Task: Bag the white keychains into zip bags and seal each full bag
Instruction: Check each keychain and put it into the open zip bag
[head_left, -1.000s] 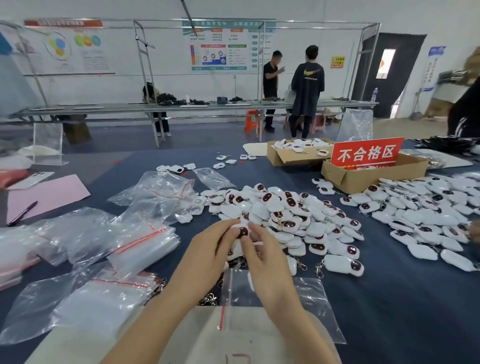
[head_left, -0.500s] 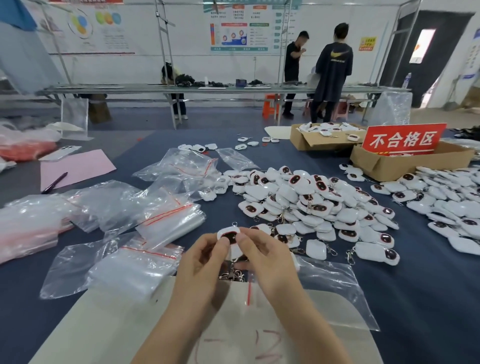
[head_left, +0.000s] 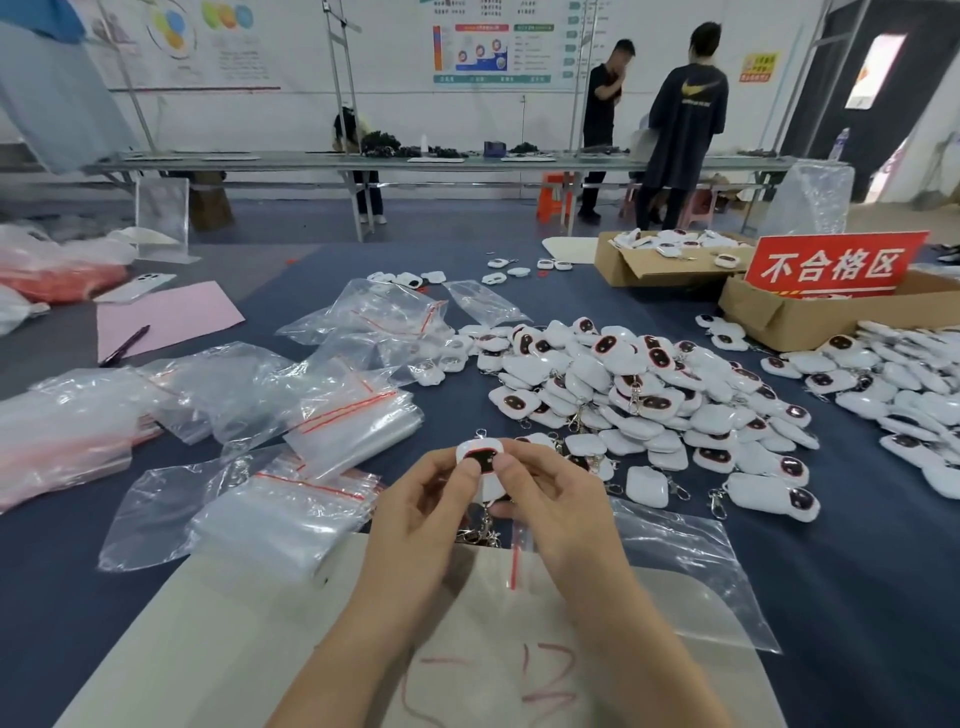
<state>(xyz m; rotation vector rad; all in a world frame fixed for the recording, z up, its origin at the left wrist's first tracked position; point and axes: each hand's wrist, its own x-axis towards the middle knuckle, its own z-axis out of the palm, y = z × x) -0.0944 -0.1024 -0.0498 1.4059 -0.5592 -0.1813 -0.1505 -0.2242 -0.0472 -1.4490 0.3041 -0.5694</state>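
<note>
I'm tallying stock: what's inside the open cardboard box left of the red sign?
White keychains lie at the top of the box, a few showing dark faces. Its front wall and flap hide how deep the pile goes and anything beneath it.

Your keychains (head_left: 631, 384) look glossy white plastic with metal clasps; zip bags (head_left: 343, 421) at nine o'clock are clear, shiny film; the surface (head_left: 857, 561) is matt blue cloth.

Two boxes (head_left: 655, 271), one pen (head_left: 124, 345), one sign (head_left: 831, 267)
</note>
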